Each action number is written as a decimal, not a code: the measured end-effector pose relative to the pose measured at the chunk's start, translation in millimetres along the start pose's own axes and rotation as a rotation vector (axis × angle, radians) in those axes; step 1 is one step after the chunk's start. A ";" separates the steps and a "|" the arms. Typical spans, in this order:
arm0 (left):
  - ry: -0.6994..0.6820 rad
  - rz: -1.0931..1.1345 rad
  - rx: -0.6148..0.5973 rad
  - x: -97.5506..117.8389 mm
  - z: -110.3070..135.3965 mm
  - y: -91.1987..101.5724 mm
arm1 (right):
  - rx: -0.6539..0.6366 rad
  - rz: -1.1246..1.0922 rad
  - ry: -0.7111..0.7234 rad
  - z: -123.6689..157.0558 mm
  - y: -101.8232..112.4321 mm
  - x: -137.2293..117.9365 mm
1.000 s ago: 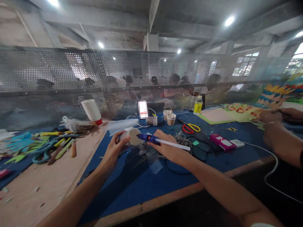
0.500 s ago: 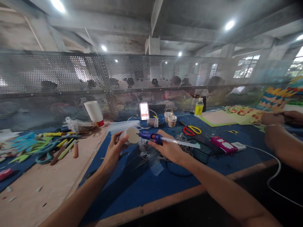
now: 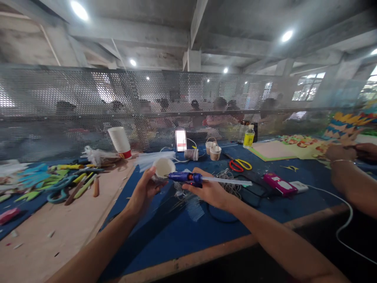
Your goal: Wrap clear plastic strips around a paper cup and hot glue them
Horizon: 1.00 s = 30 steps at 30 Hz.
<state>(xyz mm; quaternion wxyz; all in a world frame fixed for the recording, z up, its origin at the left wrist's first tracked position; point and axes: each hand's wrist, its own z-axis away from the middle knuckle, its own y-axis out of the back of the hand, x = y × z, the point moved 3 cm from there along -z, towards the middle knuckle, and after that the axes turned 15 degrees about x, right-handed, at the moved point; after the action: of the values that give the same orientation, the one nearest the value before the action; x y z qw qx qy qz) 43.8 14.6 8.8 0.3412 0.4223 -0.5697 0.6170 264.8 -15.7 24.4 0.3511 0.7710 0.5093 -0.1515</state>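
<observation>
My left hand [image 3: 144, 184] is closed around a small paper cup [image 3: 163, 168], tilted so that its open mouth faces me. My right hand [image 3: 207, 188] grips a blue hot glue gun [image 3: 185, 177], and a long clear glue stick [image 3: 226, 180] juts from its back end. The gun's nozzle points left, at the near rim of the cup; whether it touches cannot be made out. Beneath my hands lie a tangle of thin wire [image 3: 231, 184] and some clear glue sticks [image 3: 194, 210] on the blue table covering [image 3: 165, 239].
Scissors with red and yellow handles [image 3: 240, 164], two small cups with handles [image 3: 215, 152], a spool [image 3: 192, 154] and a magenta box [image 3: 279, 184] sit beyond and right. Stacked paper cups [image 3: 119, 141] and cutting tools [image 3: 61, 188] lie left. Another person's arm [image 3: 343, 173] reaches in at right.
The cup in my left hand has turned from showing its flat base to showing its open mouth. The glue gun has shifted slightly left and down. The view has moved a little.
</observation>
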 end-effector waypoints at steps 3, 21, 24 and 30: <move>0.070 0.090 -0.090 2.5 3.2 -3.2 | 0.043 -0.089 -0.062 -1.7 2.3 -1.4; 0.355 0.185 -0.423 -11.1 12.4 -10.6 | 0.166 -0.305 -0.338 -4.8 4.4 11.0; 0.361 0.151 -0.418 -15.0 12.1 -11.3 | 0.163 -0.436 -0.386 -5.5 0.7 6.7; 0.394 0.093 -0.469 -17.8 17.9 -14.6 | 0.066 -0.647 -0.513 -3.6 -10.2 4.1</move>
<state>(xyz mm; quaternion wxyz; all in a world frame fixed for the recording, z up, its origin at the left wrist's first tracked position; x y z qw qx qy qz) 66.6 -0.3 -1.4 0.5047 0.1779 -0.6379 0.5538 257.0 -8.0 20.5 0.3760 0.5192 0.6163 -0.4574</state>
